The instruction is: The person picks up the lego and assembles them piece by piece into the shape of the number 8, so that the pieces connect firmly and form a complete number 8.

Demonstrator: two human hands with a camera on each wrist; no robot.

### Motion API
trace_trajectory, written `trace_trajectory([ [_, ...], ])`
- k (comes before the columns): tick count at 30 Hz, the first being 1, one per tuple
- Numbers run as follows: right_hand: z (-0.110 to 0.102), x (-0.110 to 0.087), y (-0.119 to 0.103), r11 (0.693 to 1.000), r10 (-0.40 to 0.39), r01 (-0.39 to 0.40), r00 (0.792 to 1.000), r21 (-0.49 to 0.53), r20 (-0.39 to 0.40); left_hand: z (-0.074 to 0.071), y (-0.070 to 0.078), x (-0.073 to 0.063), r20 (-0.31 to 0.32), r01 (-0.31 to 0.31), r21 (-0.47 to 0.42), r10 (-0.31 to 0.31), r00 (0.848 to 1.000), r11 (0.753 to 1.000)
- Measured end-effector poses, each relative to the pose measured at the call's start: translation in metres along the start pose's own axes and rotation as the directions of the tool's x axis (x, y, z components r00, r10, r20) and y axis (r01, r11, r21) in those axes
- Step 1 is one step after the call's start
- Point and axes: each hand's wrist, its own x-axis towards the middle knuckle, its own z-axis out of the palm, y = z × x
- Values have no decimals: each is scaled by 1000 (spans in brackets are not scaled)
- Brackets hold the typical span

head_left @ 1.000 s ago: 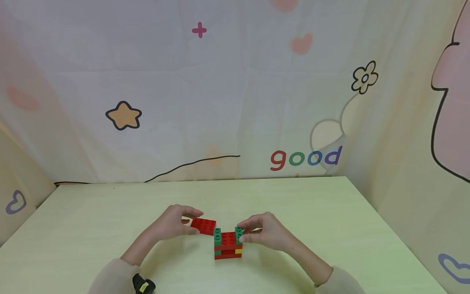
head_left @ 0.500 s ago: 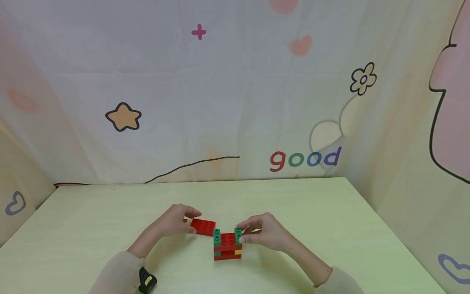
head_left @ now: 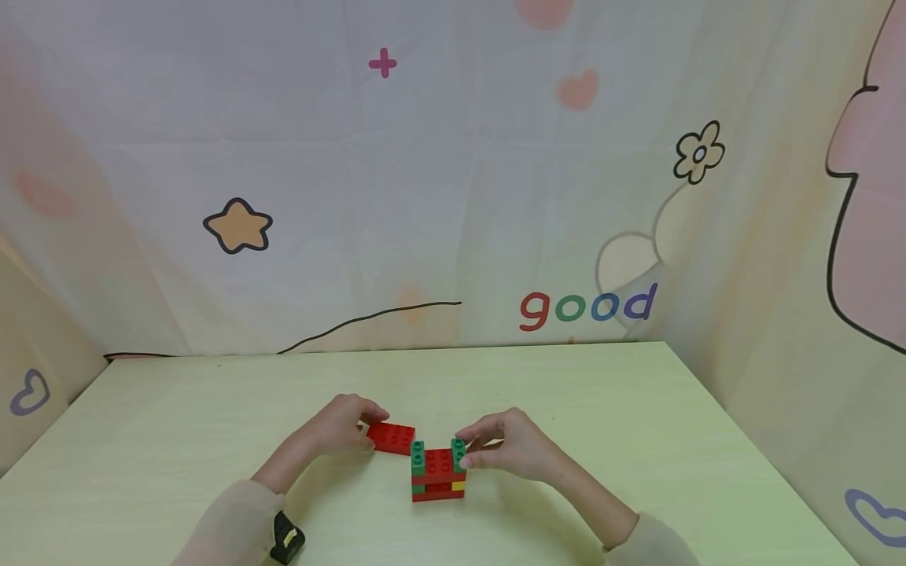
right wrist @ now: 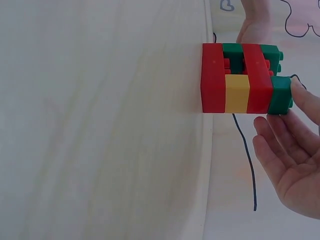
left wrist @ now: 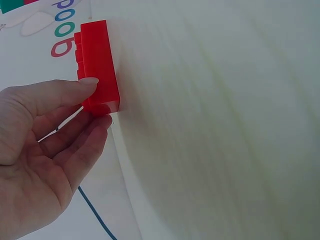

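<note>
My left hand (head_left: pixel 340 426) pinches the end of a loose red building brick (head_left: pixel 392 438), thumb on the near side; in the left wrist view this studded brick (left wrist: pixel 101 60) appears edge-on. Just right of it stands a small stack of bricks: red at the bottom (head_left: pixel 437 497), then a green and a yellow brick (right wrist: pixel 236 95) with a gap between them, a second red brick (head_left: pixel 439 465), and two green bricks on top at the left (head_left: pixel 418 458) and right. The right hand (head_left: pixel 515 446) holds the top right green brick (right wrist: pixel 279 97) between thumb and fingers.
The pale green tabletop (head_left: pixel 212 409) stretches around both hands. A printed curtain (head_left: pixel 354 196) hangs behind it and along the sides. A black wrist strap (head_left: pixel 286 538) sits at the left sleeve.
My left thumb has shifted slightly and the fingers have settled around the loose red brick's end. The left forearm has swung a little to the right. Right hand and stack look unchanged.
</note>
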Motion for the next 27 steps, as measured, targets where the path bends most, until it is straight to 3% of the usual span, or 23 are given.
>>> trace_trajectory([
  [13, -1, 0, -5, 999, -6, 6, 1000, 44, 14, -3, -3, 1, 11, -29, 26, 29, 1000, 999],
  [20, -3, 0, -3, 998, -22, 20, 999, 52, 39, -4, 0, 0, 1, -12, 21, 12, 1000, 1000],
  [27, -4, -1, -3, 999, -29, 28, 999, 29, 32, -10, -2, -3, -9, -72, 29, 72, 997, 997],
])
